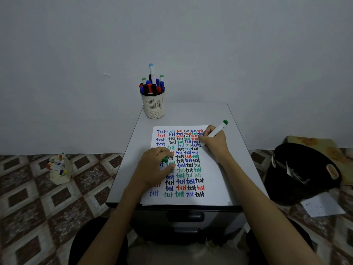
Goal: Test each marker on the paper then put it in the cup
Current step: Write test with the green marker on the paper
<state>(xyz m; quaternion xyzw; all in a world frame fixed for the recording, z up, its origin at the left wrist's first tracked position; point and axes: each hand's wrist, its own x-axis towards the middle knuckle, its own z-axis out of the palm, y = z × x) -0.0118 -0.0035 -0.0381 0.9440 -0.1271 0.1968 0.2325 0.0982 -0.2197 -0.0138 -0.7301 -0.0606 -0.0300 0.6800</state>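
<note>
A white paper (pixel 214 169) covered with rows of the word "test" in several colours lies on the small grey cabinet top (pixel 191 113). My right hand (pixel 216 143) grips a white marker with a green end (pixel 218 128), its tip down on the paper's right side. My left hand (pixel 154 167) rests on the paper's left part and holds the green cap (pixel 164 159) in its fingers. A cream slotted cup (pixel 153 106) full of markers stands at the cabinet's back left corner.
On the patterned floor to the left stands a small holder with more markers (pixel 58 169). A black bin (pixel 303 173) and a loose sheet of paper (pixel 322 206) lie on the floor to the right. A plain wall is right behind the cabinet.
</note>
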